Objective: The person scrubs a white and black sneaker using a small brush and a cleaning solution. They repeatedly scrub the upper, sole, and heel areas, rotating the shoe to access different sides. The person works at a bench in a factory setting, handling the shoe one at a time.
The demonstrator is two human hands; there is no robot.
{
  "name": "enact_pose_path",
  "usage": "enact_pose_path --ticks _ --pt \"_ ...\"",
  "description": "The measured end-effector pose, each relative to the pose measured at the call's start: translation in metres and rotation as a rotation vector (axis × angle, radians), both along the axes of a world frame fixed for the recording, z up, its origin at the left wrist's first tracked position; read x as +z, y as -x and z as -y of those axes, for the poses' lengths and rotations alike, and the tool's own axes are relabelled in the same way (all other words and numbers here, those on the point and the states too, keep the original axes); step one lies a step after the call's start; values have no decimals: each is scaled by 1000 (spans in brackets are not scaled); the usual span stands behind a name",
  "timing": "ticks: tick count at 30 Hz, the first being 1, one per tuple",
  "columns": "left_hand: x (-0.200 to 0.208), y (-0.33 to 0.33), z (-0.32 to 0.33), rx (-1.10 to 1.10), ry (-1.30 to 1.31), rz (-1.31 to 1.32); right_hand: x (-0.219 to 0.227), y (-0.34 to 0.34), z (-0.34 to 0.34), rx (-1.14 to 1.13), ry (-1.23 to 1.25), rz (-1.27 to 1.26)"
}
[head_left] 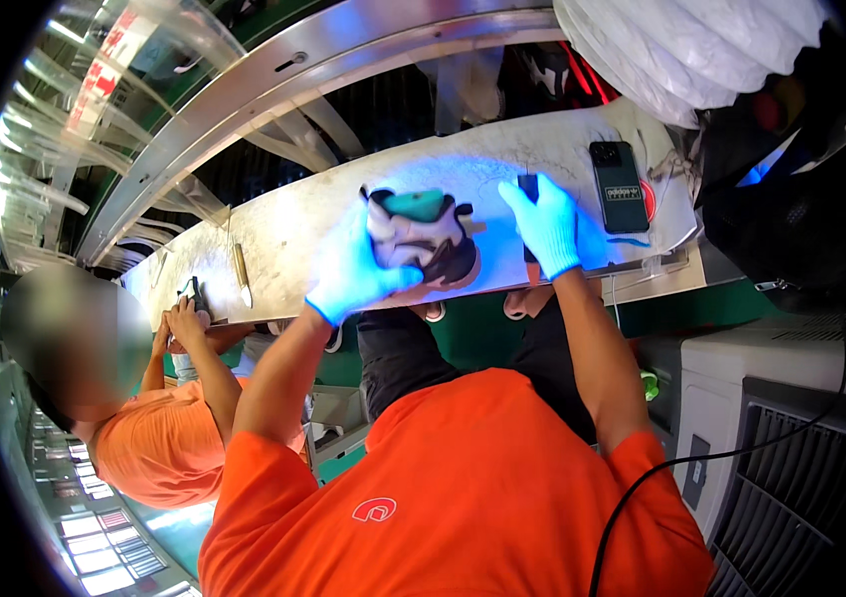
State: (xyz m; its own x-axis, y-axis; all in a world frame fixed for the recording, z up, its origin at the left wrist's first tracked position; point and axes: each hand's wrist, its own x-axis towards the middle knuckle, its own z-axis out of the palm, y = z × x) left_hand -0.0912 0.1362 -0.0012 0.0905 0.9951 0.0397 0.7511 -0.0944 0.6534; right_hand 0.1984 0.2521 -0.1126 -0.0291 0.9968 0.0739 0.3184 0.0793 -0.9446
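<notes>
My left hand [361, 261], in a white glove lit blue, is closed around the left side of a shoe [430, 241]. The shoe has a pale and dark brown patterned upper and a teal patch at its top; it is slightly blurred and held over the worktable [293, 224]. My right hand [546, 225], gloved the same way, grips a slim black hand tool [529, 186] standing out past the fingers, with an orange-brown part below. Its exact kind I cannot make out. Bluish-violet light falls on the tabletop around both hands.
A black phone [620, 186] lies at the table's right, over a red round thing [649, 199]. A knife-like tool [242, 274] lies to the left. One co-worker [159, 438] handles something dark there. A metal rail [293, 62] runs behind; a black bag [801, 229] hangs at right.
</notes>
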Motion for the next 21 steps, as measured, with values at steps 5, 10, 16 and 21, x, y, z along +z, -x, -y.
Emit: enact_pose_path --ticks 5,10,16,21 --pt "-14 29 -52 138 176 -118 11 3 43 189 -106 131" --pt "12 -6 -42 45 146 -391 17 4 60 279 -137 272" --pt "17 16 -61 45 227 -333 18 16 55 313 -126 294" --pt "12 24 -63 34 236 -284 17 30 47 356 -137 440"
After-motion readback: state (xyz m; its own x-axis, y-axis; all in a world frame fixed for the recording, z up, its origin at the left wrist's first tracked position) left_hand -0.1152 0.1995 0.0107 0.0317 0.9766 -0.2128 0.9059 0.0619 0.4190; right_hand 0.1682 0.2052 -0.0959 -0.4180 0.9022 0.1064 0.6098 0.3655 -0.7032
